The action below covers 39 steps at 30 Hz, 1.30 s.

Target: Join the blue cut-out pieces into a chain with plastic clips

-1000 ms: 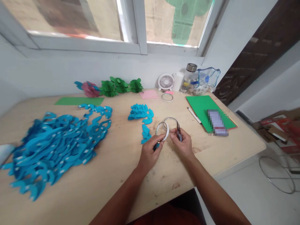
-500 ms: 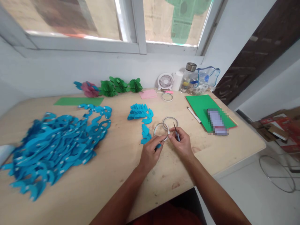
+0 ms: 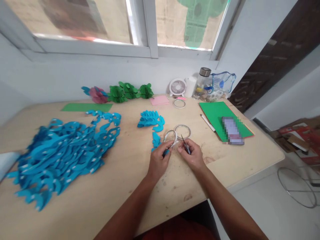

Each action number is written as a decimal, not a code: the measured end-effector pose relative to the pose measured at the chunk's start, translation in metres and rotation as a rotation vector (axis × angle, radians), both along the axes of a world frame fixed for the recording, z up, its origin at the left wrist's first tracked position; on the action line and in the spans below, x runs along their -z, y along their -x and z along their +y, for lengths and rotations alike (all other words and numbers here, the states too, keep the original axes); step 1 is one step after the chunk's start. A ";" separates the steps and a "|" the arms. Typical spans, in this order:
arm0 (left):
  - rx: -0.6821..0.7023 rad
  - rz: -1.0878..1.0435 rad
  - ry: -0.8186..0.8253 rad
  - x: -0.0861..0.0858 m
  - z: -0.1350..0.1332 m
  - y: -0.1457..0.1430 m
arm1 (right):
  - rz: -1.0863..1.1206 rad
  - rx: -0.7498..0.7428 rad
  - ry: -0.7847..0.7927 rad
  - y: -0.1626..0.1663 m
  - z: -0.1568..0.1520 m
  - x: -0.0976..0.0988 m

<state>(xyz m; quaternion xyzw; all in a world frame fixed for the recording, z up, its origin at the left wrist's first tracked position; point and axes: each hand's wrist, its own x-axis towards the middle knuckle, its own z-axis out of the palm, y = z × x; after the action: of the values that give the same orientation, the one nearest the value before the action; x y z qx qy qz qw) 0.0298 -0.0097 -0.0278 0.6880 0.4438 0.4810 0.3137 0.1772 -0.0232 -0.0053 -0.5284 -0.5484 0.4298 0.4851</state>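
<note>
My left hand (image 3: pixel 160 158) is closed on a narrow roll of white tape (image 3: pixel 174 135), its ring standing tilted above the fingers. A bit of blue paper (image 3: pixel 165 152) shows at the same fingers. In my right hand (image 3: pixel 192 154) is a slim dark pointed tool (image 3: pixel 185 144), tip up and away from me; I cannot tell if it is scissors or a blade. The right fingertips are pinched close to the tape, a small gap from the left hand. Behind the hands a second tape roll (image 3: pixel 182 132) lies flat. Blue paper pieces (image 3: pixel 156 138) lie just beyond my left hand.
A large heap of blue paper pieces (image 3: pixel 67 150) covers the table's left; a smaller stack (image 3: pixel 148 119) stands mid-table. Green sheets (image 3: pixel 212 110) with a phone (image 3: pixel 232 130) lie right, beside a white pen (image 3: pixel 208 123). A fan (image 3: pixel 177 87) and bottle (image 3: pixel 202 83) stand at the back.
The tape roll in my left hand has turned and tilted, its ring now seen narrower. My hands have drawn slightly apart, and the pointed tool leans more to the left.
</note>
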 end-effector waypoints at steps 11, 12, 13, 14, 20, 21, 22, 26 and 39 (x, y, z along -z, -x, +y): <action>0.018 0.022 -0.042 0.002 -0.002 -0.003 | 0.023 0.098 0.038 -0.002 0.008 0.010; 0.024 0.023 -0.041 0.002 -0.002 -0.003 | 0.018 0.091 0.043 -0.002 0.009 0.011; 0.025 0.021 -0.037 0.002 -0.002 -0.003 | 0.015 0.085 0.045 -0.001 0.008 0.011; 0.026 0.020 -0.031 0.002 -0.002 -0.003 | 0.011 0.078 0.046 -0.001 0.008 0.011; 0.068 0.005 -0.014 0.000 -0.002 -0.003 | -0.030 0.070 0.016 0.000 0.007 0.008; 0.075 0.004 -0.016 -0.001 -0.002 -0.003 | -0.041 0.071 0.009 0.000 0.007 0.008; 0.080 0.003 -0.017 -0.002 -0.002 -0.003 | -0.051 0.070 0.003 -0.001 0.007 0.009; 0.078 0.006 -0.012 -0.004 -0.003 -0.002 | -0.087 0.085 -0.033 -0.002 0.008 0.014; 0.088 -0.010 -0.002 -0.010 -0.005 -0.003 | -0.601 0.195 -0.391 -0.007 0.001 0.017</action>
<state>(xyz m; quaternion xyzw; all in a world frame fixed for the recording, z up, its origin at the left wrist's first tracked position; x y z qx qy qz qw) 0.0333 -0.0143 -0.0178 0.7048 0.4110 0.4704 0.3362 0.1840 -0.0224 -0.0223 -0.5782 -0.6851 0.0944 0.4329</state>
